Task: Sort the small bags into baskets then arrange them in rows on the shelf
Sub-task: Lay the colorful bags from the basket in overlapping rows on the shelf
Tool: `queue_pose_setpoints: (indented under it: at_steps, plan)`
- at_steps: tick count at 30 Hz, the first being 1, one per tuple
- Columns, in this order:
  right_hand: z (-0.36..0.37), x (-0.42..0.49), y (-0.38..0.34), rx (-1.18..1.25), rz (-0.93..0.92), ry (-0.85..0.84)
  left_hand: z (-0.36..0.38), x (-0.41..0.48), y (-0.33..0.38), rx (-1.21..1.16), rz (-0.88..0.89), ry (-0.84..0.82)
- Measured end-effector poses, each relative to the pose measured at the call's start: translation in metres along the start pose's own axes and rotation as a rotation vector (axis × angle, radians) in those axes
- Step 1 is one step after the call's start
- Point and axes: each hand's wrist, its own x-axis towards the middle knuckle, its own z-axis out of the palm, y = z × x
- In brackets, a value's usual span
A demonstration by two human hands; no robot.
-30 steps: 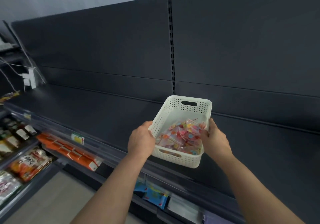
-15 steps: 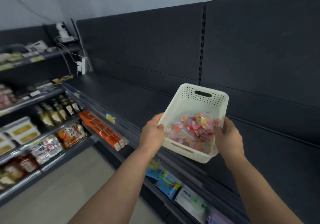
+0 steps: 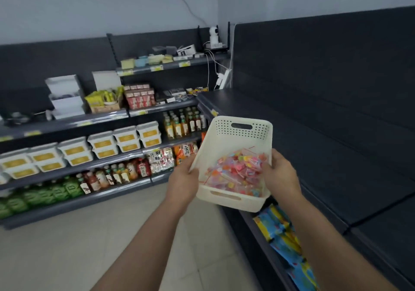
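A white perforated plastic basket (image 3: 226, 140) is held in the air in front of me, tilted toward me. Inside it lies a heap of small clear bags (image 3: 238, 171) with pink, red and yellow contents. My left hand (image 3: 182, 183) grips the basket's left rim, thumb over the edge. My right hand (image 3: 280, 176) grips the right rim the same way. The basket hangs over the front edge of the dark shelf (image 3: 336, 156) on the right, above the floor aisle.
The dark shelf's top surface runs along the right side. Below its edge lie blue and yellow packets (image 3: 283, 234). Across the aisle, a stocked shelf unit (image 3: 89, 151) holds white tubs, bottles and snack bags. Pale tiled floor (image 3: 89, 245) lies between.
My view has swung left, bringing the stocked shelves across the aisle into sight. The basket has come off the dark shelf and now hangs at its front edge, both hands keeping their hold.
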Motion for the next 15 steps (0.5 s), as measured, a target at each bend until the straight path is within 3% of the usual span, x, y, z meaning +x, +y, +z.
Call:
queue_pose_setpoints:
  at_steps: [7, 15]
  plan:
    - [0.112, 0.031, -0.057, 0.010, -0.059, -0.149, -0.090, 0.054, -0.029, -0.134, -0.077, 0.093]
    - [0.210, 0.075, -0.084, 0.108, -0.104, -0.268, -0.142, 0.113, -0.062, -0.188, -0.152, 0.210]
